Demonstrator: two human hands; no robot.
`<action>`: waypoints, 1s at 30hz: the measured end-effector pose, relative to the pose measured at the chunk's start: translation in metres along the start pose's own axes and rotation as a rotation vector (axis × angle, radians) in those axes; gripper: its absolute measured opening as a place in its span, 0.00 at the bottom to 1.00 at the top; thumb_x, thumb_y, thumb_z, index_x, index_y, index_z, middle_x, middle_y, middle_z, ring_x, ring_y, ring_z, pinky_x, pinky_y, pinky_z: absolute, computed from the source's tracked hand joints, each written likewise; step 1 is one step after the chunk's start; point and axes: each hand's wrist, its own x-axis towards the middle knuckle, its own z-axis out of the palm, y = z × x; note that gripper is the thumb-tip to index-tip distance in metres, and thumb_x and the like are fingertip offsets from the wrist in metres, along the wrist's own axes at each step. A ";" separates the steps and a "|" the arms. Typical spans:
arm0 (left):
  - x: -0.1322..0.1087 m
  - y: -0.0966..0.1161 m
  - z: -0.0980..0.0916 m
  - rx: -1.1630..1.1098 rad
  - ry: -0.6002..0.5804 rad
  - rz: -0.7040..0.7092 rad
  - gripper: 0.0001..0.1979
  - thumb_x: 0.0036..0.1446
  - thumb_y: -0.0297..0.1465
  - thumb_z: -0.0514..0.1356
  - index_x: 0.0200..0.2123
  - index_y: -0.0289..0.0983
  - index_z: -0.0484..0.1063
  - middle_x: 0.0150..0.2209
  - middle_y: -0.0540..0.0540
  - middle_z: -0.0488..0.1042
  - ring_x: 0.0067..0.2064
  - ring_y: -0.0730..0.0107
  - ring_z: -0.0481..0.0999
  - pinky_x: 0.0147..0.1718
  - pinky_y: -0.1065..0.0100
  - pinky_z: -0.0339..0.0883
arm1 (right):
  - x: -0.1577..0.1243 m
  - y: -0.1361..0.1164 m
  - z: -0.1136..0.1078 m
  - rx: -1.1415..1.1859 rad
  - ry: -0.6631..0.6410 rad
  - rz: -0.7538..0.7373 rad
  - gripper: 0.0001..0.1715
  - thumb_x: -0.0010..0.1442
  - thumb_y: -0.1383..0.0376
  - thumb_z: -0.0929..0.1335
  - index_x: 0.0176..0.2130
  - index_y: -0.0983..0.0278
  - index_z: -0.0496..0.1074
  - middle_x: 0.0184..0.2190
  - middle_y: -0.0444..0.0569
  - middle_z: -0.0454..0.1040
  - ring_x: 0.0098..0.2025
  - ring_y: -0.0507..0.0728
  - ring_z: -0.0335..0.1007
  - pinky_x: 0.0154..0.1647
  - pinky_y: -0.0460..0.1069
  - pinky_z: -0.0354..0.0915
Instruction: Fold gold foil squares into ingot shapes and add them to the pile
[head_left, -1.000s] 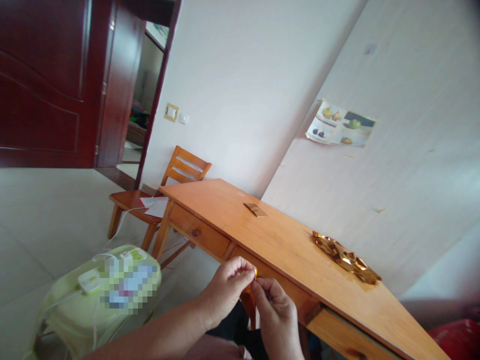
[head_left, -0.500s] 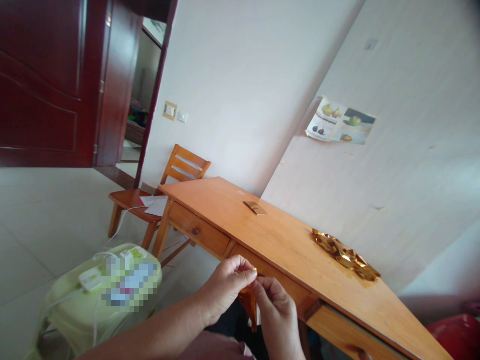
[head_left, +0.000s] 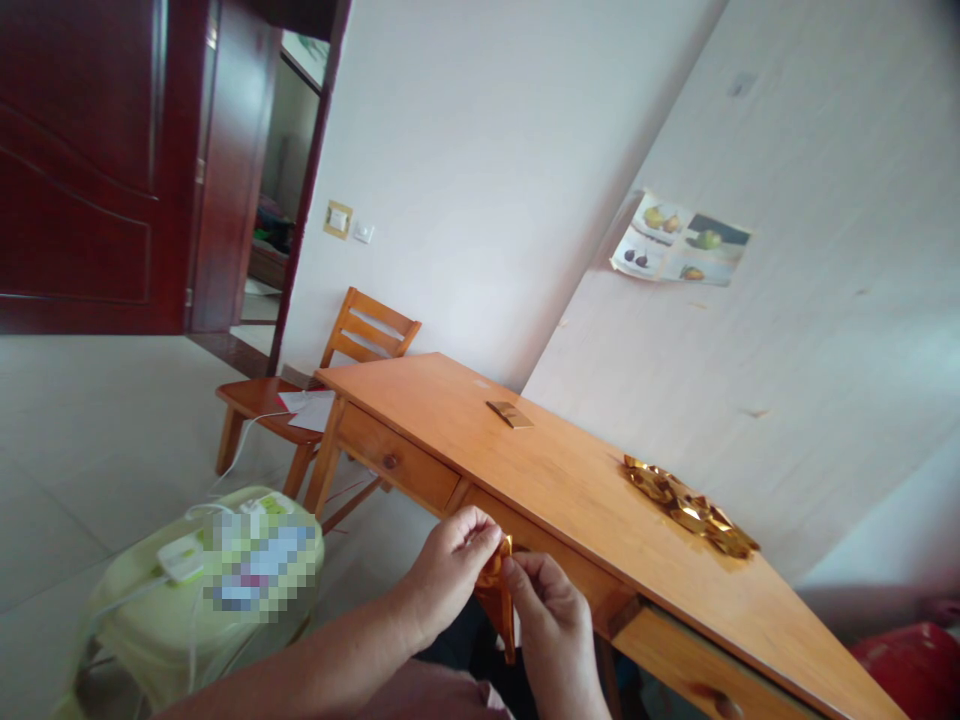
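Note:
A piece of shiny gold foil paper (head_left: 496, 600) is held between my two hands, in front of the desk's drawers. My left hand (head_left: 454, 565) pinches its upper left side with thumb and forefinger. Closed on the right edge near the top is my right hand (head_left: 551, 605), its other fingers curled in. The foil looks folded and hangs to a narrow point below the fingers. On the wooden desk (head_left: 555, 470), toward the wall, lie a row of folded gold foil pieces (head_left: 690, 508) and a small flat gold stack (head_left: 510, 414).
A wooden chair (head_left: 367, 335) with papers on its seat stands at the desk's far end. To the left, a pale green stool (head_left: 135, 610) carries a power strip, cables and a blurred-out item. Something red (head_left: 911, 665) sits at the lower right.
My left hand has shifted slightly left, away from my right fingertips. More of the foil's top edge now shows between them.

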 end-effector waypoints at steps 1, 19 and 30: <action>0.000 0.001 0.000 -0.046 0.001 -0.006 0.15 0.61 0.43 0.57 0.32 0.37 0.70 0.31 0.49 0.72 0.36 0.67 0.71 0.37 0.68 0.63 | 0.000 0.001 0.000 0.026 0.003 0.011 0.22 0.55 0.49 0.74 0.30 0.66 0.77 0.25 0.48 0.75 0.28 0.55 0.69 0.30 0.48 0.66; -0.003 0.008 -0.005 -0.118 -0.106 -0.105 0.07 0.52 0.35 0.63 0.30 0.36 0.72 0.28 0.51 0.69 0.33 0.69 0.67 0.34 0.69 0.60 | -0.004 -0.011 0.001 0.102 -0.083 0.045 0.20 0.55 0.50 0.73 0.28 0.64 0.74 0.23 0.45 0.71 0.25 0.52 0.63 0.26 0.46 0.62; 0.000 0.004 -0.005 -0.179 -0.111 -0.120 0.10 0.55 0.37 0.61 0.28 0.36 0.70 0.26 0.52 0.67 0.32 0.70 0.65 0.36 0.68 0.59 | -0.003 -0.003 0.000 0.152 -0.117 0.091 0.20 0.55 0.50 0.74 0.28 0.65 0.73 0.22 0.42 0.68 0.25 0.50 0.59 0.26 0.44 0.58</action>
